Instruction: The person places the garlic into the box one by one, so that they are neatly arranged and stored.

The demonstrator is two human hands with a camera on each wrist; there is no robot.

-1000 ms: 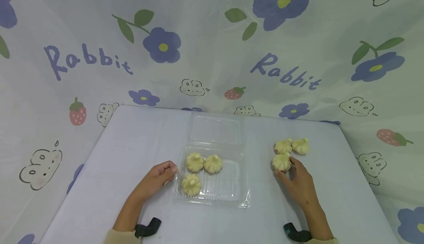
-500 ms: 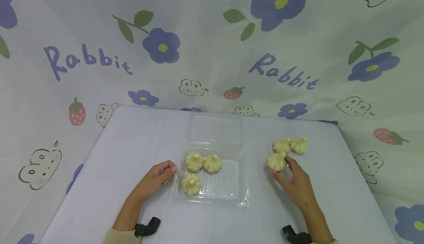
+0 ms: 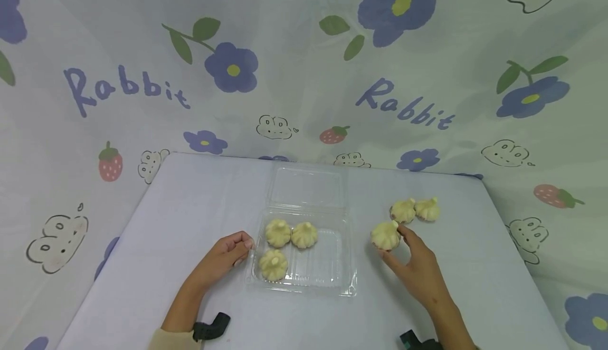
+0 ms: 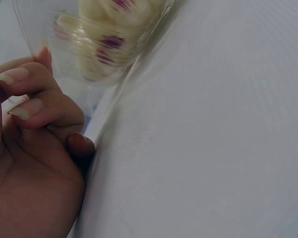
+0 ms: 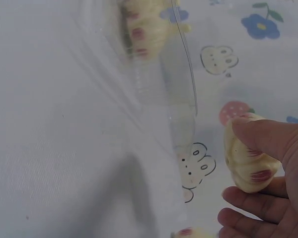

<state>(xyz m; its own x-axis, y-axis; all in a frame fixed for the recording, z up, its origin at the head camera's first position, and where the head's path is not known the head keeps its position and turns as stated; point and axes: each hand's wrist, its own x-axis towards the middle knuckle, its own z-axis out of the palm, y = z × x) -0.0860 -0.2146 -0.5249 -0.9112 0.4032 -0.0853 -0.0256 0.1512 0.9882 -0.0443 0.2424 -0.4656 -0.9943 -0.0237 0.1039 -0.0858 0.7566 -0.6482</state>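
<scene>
My right hand (image 3: 421, 272) holds a pale garlic bulb (image 3: 385, 236) between thumb and fingers, to the right of a clear plastic box (image 3: 328, 263). Purple-red streaks mark the held bulb in the right wrist view, where the thumb (image 5: 268, 136) lies across it. The box lies open with its lid folded back; three garlic bulbs (image 3: 278, 233) sit in its left and back part. At the box's left side my left hand (image 3: 227, 255) pinches the rim, its fingers curled in the left wrist view.
Two more garlic bulbs (image 3: 403, 211) lie side by side at the back right of the white table (image 3: 204, 197). The transparent lid (image 3: 307, 187) reaches toward the table's back edge. Behind hangs a curtain (image 3: 294, 65) printed with flowers and rabbits.
My right hand has lifted one garlic bulb from beside the other two and carried it left toward the box. The left hand has stayed at the box's rim.
</scene>
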